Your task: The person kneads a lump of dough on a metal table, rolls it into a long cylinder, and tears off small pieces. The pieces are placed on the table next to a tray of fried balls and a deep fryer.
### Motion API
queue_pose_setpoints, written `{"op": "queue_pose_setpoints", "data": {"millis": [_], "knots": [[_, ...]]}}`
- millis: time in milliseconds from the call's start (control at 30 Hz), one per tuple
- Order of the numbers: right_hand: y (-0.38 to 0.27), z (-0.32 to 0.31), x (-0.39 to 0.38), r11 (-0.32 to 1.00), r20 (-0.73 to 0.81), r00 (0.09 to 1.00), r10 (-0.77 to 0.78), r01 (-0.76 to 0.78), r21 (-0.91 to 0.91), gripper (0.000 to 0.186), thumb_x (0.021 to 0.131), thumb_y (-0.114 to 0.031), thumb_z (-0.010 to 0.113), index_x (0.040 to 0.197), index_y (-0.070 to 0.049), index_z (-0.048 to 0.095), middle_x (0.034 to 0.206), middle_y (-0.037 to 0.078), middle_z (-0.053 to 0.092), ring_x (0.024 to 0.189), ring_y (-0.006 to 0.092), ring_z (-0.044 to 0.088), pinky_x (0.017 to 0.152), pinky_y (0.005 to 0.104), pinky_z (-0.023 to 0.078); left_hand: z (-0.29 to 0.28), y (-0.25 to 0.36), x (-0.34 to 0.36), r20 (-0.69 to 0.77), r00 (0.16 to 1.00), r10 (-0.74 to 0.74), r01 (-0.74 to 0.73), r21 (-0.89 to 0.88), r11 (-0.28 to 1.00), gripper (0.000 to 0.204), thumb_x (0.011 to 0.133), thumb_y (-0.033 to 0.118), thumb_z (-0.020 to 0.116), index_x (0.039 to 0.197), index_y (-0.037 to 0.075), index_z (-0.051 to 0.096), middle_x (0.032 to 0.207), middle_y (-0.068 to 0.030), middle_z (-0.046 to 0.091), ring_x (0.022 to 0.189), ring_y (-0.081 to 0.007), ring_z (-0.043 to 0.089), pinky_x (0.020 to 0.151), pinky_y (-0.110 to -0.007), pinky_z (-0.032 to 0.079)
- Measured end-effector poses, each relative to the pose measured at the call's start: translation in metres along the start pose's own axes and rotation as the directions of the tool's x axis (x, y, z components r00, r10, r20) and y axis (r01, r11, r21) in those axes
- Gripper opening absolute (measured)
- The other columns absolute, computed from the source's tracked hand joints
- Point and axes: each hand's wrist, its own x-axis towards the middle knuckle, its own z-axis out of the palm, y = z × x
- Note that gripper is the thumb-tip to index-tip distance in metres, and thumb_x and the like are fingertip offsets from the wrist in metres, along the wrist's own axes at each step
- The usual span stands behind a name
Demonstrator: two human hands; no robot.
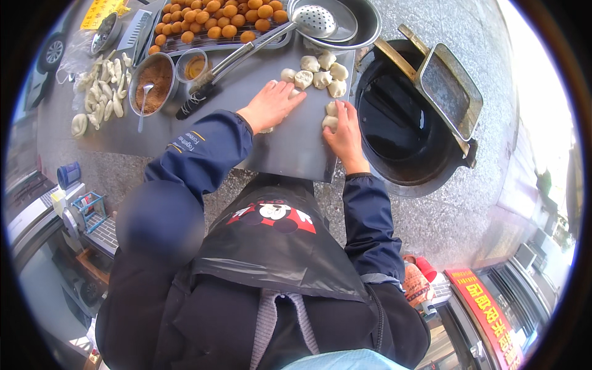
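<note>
My left hand (271, 106) reaches over the metal table, fingers together and curved down over a white dough ball (295, 94). A little more dough (266, 130) peeks out beneath that palm. Near the table's right edge, my right hand (345, 137) curls around two dough balls (330, 116), one against the other. Beyond both hands lies a loose cluster of dough balls (322, 79), some with creased tops. The undersides of my fingers and my left thumb are hidden.
A black wok (394, 132) of dark liquid adjoins the table's right side, a rectangular strainer (453, 92) across its rim. Fried balls (216, 17) fill a back rack. A slotted ladle (314, 22), a bowl of brown powder (161, 80) and dough strips (102, 92) lie leftward.
</note>
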Motion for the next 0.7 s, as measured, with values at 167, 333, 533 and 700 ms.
{"op": "queue_pose_setpoints", "data": {"millis": [167, 333, 533, 700], "knots": [[0.020, 0.002, -0.001, 0.998, 0.018, 0.999, -0.035, 0.034, 0.062, 0.080, 0.076, -0.001, 0.074, 0.149, -0.003, 0.039, 0.153, 0.023, 0.036, 0.134, 0.0421, 0.042, 0.111, 0.0429, 0.039, 0.005, -0.001, 0.007, 0.075, 0.997, 0.023, -0.017, -0.080, 0.997, 0.051, 0.075, 0.007, 0.070, 0.124, 0.018, 0.060, 0.120, -0.0133, 0.055, 0.107, -0.0289, 0.056, 0.092, -0.043, 0.047], [0.020, 0.007, -0.015, 0.982, -0.105, 0.994, 0.034, -0.014, 0.188, 0.081, 0.075, -0.004, 0.080, 0.147, -0.002, 0.042, 0.153, 0.021, 0.039, 0.132, 0.0391, 0.046, 0.110, 0.0412, 0.040, -0.005, 0.007, 0.010, -0.046, 0.999, 0.007, -0.012, -0.102, 0.995, 0.049, 0.070, 0.005, 0.072, 0.116, 0.017, 0.063, 0.117, -0.0135, 0.056, 0.103, -0.0302, 0.057, 0.087, -0.042, 0.050], [0.020, 0.016, -0.022, 0.980, -0.170, 0.979, 0.109, -0.077, 0.183, 0.072, 0.079, -0.006, 0.077, 0.144, 0.000, 0.046, 0.148, 0.021, 0.046, 0.134, 0.0386, 0.045, 0.111, 0.0403, 0.039, -0.002, 0.043, 0.037, -0.081, 0.979, -0.185, 0.148, -0.335, 0.931, 0.074, 0.071, 0.010, 0.079, 0.139, 0.015, 0.051, 0.118, -0.0131, 0.055, 0.110, -0.0339, 0.055, 0.095, -0.042, 0.048], [0.018, 0.022, -0.022, 0.989, -0.224, 0.974, 0.046, -0.013, 0.146, 0.067, 0.082, -0.002, 0.072, 0.143, 0.003, 0.044, 0.150, 0.023, 0.042, 0.138, 0.0430, 0.039, 0.113, 0.0457, 0.035, 0.011, 0.058, 0.044, -0.141, 0.917, -0.373, 0.228, -0.580, 0.782, 0.067, 0.078, 0.015, 0.078, 0.138, 0.007, 0.050, 0.129, -0.0167, 0.058, 0.117, -0.0335, 0.056, 0.098, -0.041, 0.049]]}}
